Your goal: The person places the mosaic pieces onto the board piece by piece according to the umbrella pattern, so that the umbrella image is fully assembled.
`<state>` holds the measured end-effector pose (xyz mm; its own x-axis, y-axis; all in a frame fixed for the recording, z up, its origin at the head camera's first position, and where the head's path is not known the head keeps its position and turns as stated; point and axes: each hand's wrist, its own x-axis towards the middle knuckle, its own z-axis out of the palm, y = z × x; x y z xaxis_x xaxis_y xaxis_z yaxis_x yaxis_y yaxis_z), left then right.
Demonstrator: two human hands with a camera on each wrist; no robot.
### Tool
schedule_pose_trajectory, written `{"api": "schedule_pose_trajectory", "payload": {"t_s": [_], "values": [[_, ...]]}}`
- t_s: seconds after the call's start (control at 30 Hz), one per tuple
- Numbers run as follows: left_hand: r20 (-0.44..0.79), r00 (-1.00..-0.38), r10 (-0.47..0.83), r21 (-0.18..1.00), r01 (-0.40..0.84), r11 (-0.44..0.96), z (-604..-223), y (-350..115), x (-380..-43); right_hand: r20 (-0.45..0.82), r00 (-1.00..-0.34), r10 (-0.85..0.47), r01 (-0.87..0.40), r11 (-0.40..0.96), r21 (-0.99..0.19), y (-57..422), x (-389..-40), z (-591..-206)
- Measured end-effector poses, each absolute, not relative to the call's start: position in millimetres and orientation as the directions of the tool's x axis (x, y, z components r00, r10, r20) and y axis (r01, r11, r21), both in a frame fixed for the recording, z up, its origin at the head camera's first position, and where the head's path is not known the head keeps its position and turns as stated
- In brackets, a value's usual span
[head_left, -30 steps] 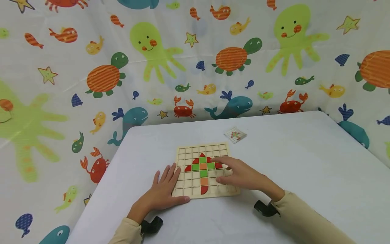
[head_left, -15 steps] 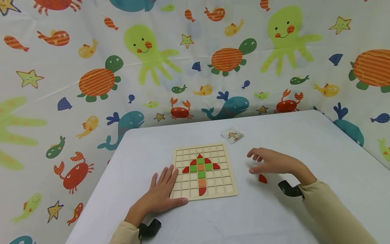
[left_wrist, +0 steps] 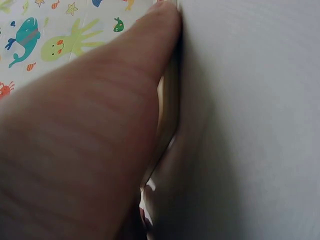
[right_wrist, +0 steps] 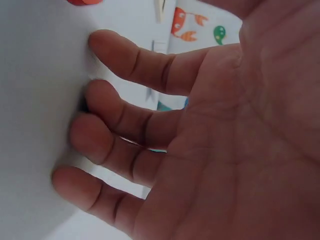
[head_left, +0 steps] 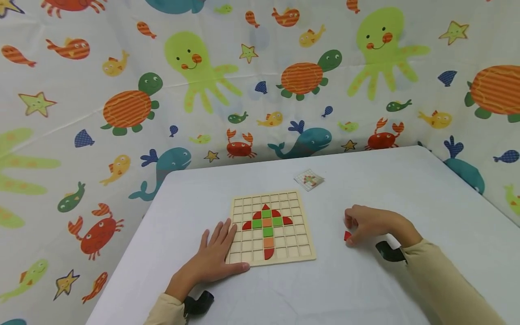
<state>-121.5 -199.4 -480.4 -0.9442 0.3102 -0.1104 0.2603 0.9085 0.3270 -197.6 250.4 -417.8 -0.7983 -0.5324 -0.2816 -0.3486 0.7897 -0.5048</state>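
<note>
A square wooden grid board (head_left: pixel 284 243) lies on the table with red, green and orange tiles forming a rocket-like shape; one is an orange tile (head_left: pixel 266 222) near its middle. My left hand (head_left: pixel 213 257), fingers spread, rests on the board's left edge, its thumb along the near edge. To the right of the board my right hand (head_left: pixel 371 225) is down at the table, fingers bent but not closed. A loose red quarter-round tile (head_left: pixel 347 235) lies at its thumb tip, partly hidden. In the right wrist view the index fingertip (right_wrist: pixel 107 45) is apart from the red tile (right_wrist: pixel 85 1).
Behind the board lies a small pattern card (head_left: pixel 309 179) with a similar coloured figure. The white table (head_left: pixel 406 180) ends against a curtain (head_left: pixel 260 90) printed with sea animals. A black camera mount sits on each wrist.
My right hand has moved right, off the board, and come down over the loose red tile. The left hand stays on the board's edge. The head view has shifted slightly.
</note>
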Motion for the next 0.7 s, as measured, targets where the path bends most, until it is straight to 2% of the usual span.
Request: {"api": "schedule_pose_trajectory", "payload": {"t_s": [0.1, 0.3, 0.7], "values": [[-0.105, -0.945, 0.310, 0.327, 0.262, 0.908, -482, -200, -123, -0.242, -0.799, -0.551, -0.384, 0.775, -0.501, 247, -200, -422], [-0.105, -0.944, 0.312, 0.337, 0.262, 0.905, -484, -200, -123, -0.136, -0.784, -0.606, -0.438, 0.695, -0.570, 246, -206, -431], [-0.093, -0.945, 0.314, 0.338, 0.267, 0.902, -481, -199, -120, -0.105, -0.825, -0.555, -0.379, 0.681, -0.627, 236, -208, -438]]}}
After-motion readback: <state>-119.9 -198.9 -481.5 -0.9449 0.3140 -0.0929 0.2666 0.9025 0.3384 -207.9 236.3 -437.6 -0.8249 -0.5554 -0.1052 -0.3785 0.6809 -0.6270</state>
